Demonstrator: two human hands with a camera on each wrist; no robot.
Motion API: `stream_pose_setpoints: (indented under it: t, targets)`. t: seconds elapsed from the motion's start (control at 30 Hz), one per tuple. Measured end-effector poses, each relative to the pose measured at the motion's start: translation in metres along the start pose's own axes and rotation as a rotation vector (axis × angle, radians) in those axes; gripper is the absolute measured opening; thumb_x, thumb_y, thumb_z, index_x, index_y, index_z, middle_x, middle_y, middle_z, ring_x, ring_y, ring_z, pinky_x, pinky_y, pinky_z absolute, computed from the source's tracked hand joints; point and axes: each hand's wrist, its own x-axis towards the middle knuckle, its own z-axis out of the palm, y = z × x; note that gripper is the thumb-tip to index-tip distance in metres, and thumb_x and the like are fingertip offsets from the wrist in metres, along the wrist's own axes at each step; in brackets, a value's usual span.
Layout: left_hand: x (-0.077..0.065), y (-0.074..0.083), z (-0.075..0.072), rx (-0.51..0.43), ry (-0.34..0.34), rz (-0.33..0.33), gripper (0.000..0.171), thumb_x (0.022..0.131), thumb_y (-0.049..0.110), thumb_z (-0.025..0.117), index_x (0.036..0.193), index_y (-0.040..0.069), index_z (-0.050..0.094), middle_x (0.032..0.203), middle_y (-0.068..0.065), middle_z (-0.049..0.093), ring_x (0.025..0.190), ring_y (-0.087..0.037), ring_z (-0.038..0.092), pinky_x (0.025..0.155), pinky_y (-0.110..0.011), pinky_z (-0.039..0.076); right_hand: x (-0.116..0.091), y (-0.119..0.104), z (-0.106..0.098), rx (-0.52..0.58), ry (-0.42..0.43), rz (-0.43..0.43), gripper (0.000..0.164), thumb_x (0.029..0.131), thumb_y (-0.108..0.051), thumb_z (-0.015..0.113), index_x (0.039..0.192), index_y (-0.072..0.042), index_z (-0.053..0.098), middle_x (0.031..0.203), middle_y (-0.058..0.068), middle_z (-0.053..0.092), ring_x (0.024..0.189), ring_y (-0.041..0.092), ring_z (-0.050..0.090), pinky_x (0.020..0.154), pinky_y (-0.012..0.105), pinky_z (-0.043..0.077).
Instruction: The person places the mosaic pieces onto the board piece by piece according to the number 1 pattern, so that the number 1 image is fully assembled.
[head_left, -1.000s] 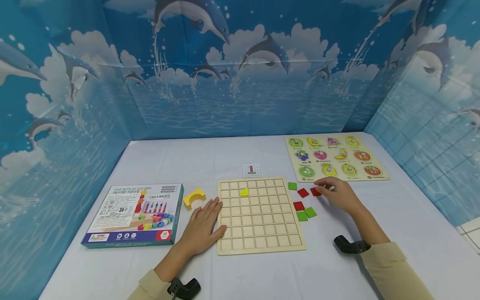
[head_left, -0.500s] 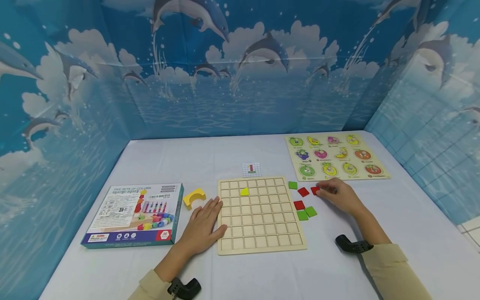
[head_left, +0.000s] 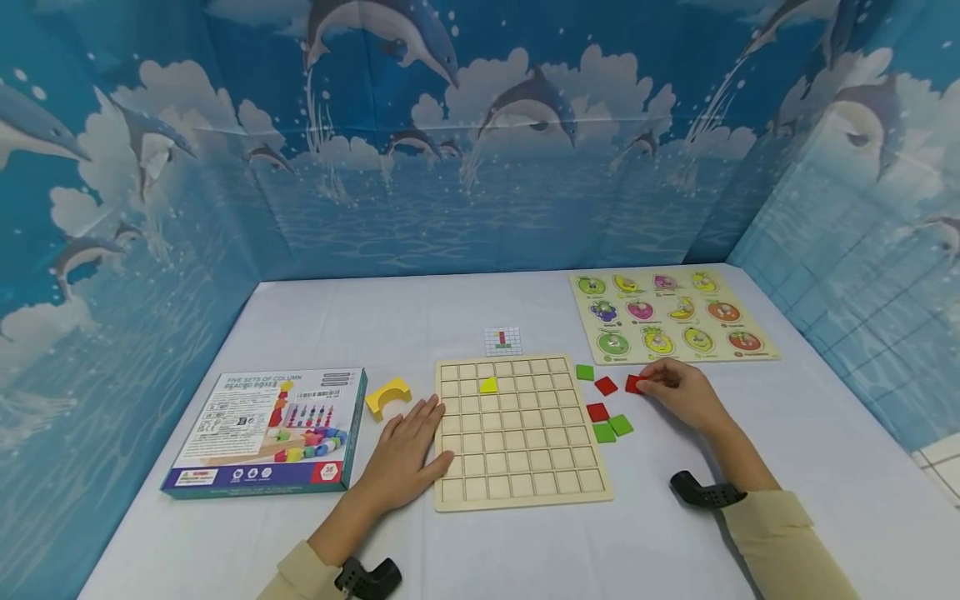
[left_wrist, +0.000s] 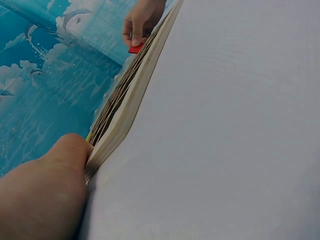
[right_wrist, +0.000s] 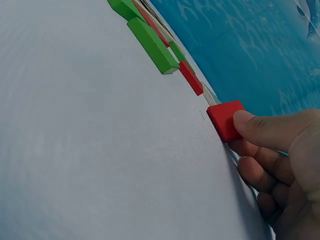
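A red square tile [right_wrist: 224, 120] is pinched between the thumb and fingers of my right hand [head_left: 681, 393], to the right of the wooden grid board [head_left: 517, 492]. In the right wrist view the tile is tilted up, its broad face showing. My left hand [head_left: 405, 454] lies with straight fingers against the board's left edge, its thumb touching the side. One yellow tile [head_left: 489, 385] sits in a cell near the board's top. Beside the board's right edge lie two more red tiles [head_left: 597, 412] and several green tiles [head_left: 620, 425].
Behind the board lies a small printed grid card [head_left: 502, 341]. A fruit picture board [head_left: 645, 327] is at the back right. On the left are a flat toy box [head_left: 262, 429] and a yellow arch block [head_left: 388, 396]. A dolphin-print curtain [head_left: 480, 200] encloses the table.
The red tile at the right, earlier lying flat under my right fingertips, is now pinched and tilted up. My left hand and the board have stayed in place.
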Motion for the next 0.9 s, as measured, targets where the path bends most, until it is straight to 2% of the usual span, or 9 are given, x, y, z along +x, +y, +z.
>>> stream_pose_setpoints:
  t: [0.2,0.3,0.7,0.9]
  targets:
    - [0.0,0.0,0.0,0.003,0.0,0.0,0.071,0.096,0.046,0.049,0.152,0.004,0.033,0.159,-0.009,0.027,0.146,-0.026,0.021,0.112,-0.054,0.017,0.0,0.001,-0.001,0.076,-0.007,0.049,0.027,0.095,-0.027,0.065,0.105,-0.002,0.063,0.097,0.012,0.065,0.081,0.021,0.053,0.062,0.023,0.045]
    - [0.0,0.0,-0.001,-0.001,0.001,0.002,0.071,0.096,0.045,0.049,0.152,0.003,0.032,0.159,-0.01,0.027,0.146,-0.026,0.021,0.112,-0.054,0.017,0.0,0.001,-0.001,0.103,-0.001,0.06,0.03,0.095,-0.03,0.064,0.106,-0.002,0.063,0.095,0.011,0.065,0.079,0.019,0.055,0.063,0.022,0.046]
    - [0.0,-0.001,0.001,-0.004,0.007,0.001,0.072,0.096,0.046,0.049,0.152,0.004,0.033,0.159,-0.009,0.027,0.146,-0.025,0.021,0.112,-0.054,0.018,-0.001,-0.012,0.0,0.13,0.0,0.013,0.032,0.094,-0.031,0.067,0.104,-0.001,0.067,0.099,0.012,0.066,0.082,0.019,0.058,0.069,0.02,0.047]
    - [-0.001,0.0,-0.002,-0.008,0.005,0.008,0.072,0.096,0.045,0.05,0.152,0.003,0.033,0.158,-0.009,0.028,0.146,-0.026,0.022,0.112,-0.054,0.018,-0.002,-0.017,0.005,0.162,-0.005,0.031,0.028,0.092,-0.029,0.069,0.102,-0.002,0.067,0.091,0.008,0.068,0.076,0.02,0.058,0.061,0.024,0.047]
